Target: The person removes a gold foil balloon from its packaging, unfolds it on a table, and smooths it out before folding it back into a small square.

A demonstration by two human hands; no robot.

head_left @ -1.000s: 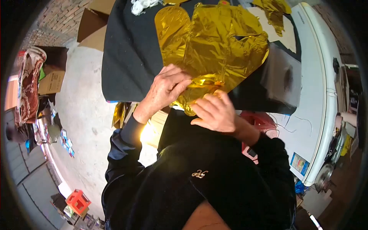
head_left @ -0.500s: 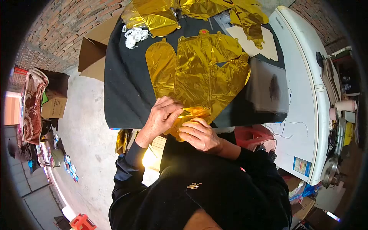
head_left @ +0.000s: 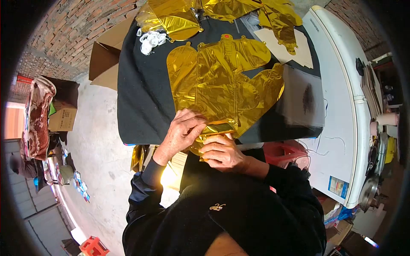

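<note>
A large flat gold foil balloon (head_left: 218,85) lies on the black cloth, its near end hanging over the table's front edge. My left hand (head_left: 183,131) pinches the foil at that near end, fingers closed on it. Just to the right and slightly nearer me, my right hand (head_left: 224,151) is curled around the same end, with shiny folded foil showing between the two hands. The fingertips of my right hand are partly hidden in the foil. A small red spot marks the balloon's far edge.
More gold foil balloons (head_left: 177,19) lie at the back of the black-covered table (head_left: 141,98). White string (head_left: 151,41) sits at back left, clear plastic sleeves (head_left: 303,98) at right. A white refrigerator (head_left: 335,102) lies along the right side; an open cardboard box (head_left: 104,64) stands left.
The foil between my hands has been folded into a flatter, straighter band. My right hand has curled further over the edge. The balloon's right lobe has spread apart, widening a gap.
</note>
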